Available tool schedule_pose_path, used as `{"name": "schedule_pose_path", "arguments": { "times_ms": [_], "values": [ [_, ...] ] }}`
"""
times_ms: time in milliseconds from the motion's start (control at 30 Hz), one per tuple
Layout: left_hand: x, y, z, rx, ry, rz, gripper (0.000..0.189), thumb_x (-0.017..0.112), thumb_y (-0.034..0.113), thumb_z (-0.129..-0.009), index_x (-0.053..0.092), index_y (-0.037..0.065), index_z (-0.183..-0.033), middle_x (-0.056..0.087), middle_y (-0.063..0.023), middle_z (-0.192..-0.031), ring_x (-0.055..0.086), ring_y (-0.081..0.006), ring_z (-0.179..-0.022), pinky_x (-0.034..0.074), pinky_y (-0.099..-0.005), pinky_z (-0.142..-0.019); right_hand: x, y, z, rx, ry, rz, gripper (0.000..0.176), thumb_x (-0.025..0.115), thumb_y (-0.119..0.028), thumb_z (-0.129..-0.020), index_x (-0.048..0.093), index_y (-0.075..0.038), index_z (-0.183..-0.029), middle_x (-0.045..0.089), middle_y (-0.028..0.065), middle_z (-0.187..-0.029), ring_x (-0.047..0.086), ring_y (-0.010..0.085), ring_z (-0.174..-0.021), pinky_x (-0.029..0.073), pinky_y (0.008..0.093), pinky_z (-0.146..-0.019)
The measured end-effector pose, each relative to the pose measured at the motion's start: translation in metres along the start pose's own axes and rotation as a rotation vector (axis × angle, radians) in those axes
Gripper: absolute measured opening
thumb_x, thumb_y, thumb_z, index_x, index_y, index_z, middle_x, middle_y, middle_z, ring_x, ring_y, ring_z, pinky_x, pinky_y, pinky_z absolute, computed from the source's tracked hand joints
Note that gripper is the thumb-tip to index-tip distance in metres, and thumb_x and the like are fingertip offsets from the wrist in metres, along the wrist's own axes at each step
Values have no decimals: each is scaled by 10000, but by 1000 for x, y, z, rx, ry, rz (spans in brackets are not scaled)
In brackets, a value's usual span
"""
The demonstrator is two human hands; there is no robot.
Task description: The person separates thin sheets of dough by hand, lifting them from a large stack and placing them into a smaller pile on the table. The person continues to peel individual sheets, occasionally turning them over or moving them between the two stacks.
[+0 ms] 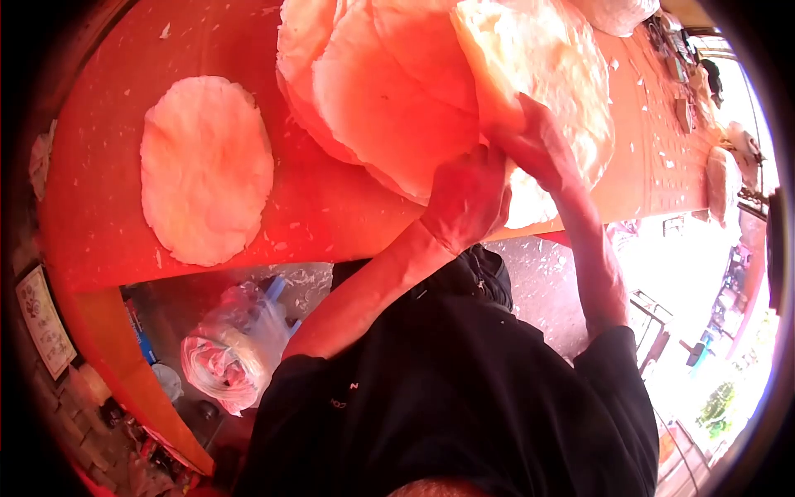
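Note:
Several thin, pale, soft-looking sheets with rounded edges lie overlapped in a pile [389,91] at the top middle of the head view. The top right sheet [546,58] is brighter and has its left edge lifted and folded. Fingers of my right hand [534,145] are closed on that folded edge. My left hand [468,199] is right beside it, over the pile's near edge, with its fingers curled; what they hold, if anything, is hidden. Farther left, a single oval pale sheet [207,170] lies flat on the table.
The red-lit table [302,224] carries scattered white scraps. A white bundle [617,12] sits at its far right, near small items along the edge. Beneath the table a clear plastic bag [236,348] stands on the floor by the table leg [145,373].

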State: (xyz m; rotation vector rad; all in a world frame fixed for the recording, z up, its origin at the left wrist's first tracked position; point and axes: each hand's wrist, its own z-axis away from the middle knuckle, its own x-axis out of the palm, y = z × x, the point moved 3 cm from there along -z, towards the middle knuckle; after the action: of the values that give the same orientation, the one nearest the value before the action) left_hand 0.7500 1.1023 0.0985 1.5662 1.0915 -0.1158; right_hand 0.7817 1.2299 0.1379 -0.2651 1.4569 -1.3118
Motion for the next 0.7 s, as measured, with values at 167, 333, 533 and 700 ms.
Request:
{"name": "schedule_pose_path", "arguments": {
  "times_ms": [167, 333, 533, 700],
  "values": [
    [-13, -18, 13, -51, 39, 235, 406, 610, 230, -900, 542, 23, -1242, 655, -148, -962, 647, -329, -851, 526, -386, -742, -26, -19, 2, 0, -29, -199, 312, 660, -50, -794, 632, 33, -1094, 676, 45, -884, 635, 118, -806, 512, 255, -715],
    [-51, -90, 22, -763, 392, 1274, 387, 539, 253, -962, 523, 25, -1274, 637, -100, -1124, 620, -299, -1004, 505, -393, -863, -78, -120, 13, -146, 41, -451, 355, 688, -151, -788, 624, -2, -1104, 638, 88, -988, 623, 202, -899, 503, 299, -839],
    [-171, -135, 44, -511, 666, 1414, 395, 507, 271, -986, 510, 31, -1300, 602, -95, -1221, 586, -262, -1097, 484, -401, -928, -128, -34, -18, 17, 271, -580, 305, 584, -200, -871, 621, 6, -1094, 650, 79, -952, 621, 176, -891, 493, 260, -822],
    [-156, -167, 91, -762, 696, 1193, 427, 575, 186, -946, 483, 14, -1326, 581, -84, -1251, 551, -220, -1144, 438, -380, -1000, -20, 46, -85, 250, -187, -615, 315, 604, -99, -881, 593, 41, -1162, 670, 86, -1057, 637, 171, -943, 505, 289, -864]
  ]
}}
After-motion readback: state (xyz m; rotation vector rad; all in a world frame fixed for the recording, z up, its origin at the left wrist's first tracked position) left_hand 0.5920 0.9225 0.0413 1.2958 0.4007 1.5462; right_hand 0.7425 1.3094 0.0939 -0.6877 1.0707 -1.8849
